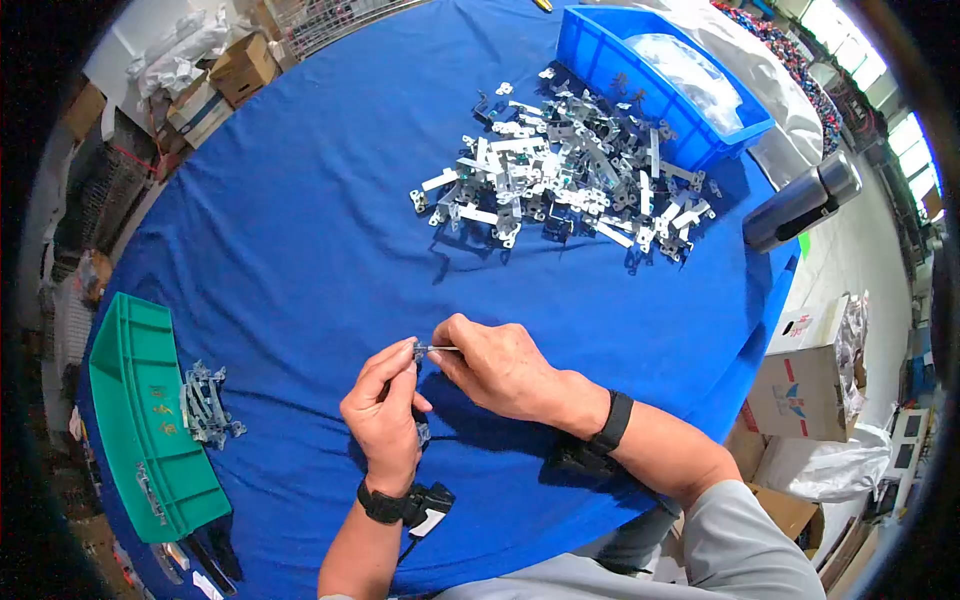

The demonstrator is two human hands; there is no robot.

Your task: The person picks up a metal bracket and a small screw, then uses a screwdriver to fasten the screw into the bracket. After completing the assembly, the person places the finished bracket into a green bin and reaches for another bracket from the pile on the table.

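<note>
My left hand [385, 415] is closed on a small metal bracket [419, 352], pinched between thumb and fingers. Part of the bracket seems to show below the fingers too. From the right, my right hand [505, 370] pinches a thin light metal rod [442, 348], whose tip meets the bracket or lies just beside it; the exact contact is too small to tell. Beyond both hands spreads a heap of loose metal brackets [560, 170]. A smaller cluster of metal brackets [207, 403] lies to the left, beside a green bin [185, 480].
Blue cloth [300, 230] covers the table. At the far right stand a blue crate [610, 60] with clear plastic bags in it and a steel flask [800, 203] tilted in view. A cardboard box [800, 390] is beyond the right edge.
</note>
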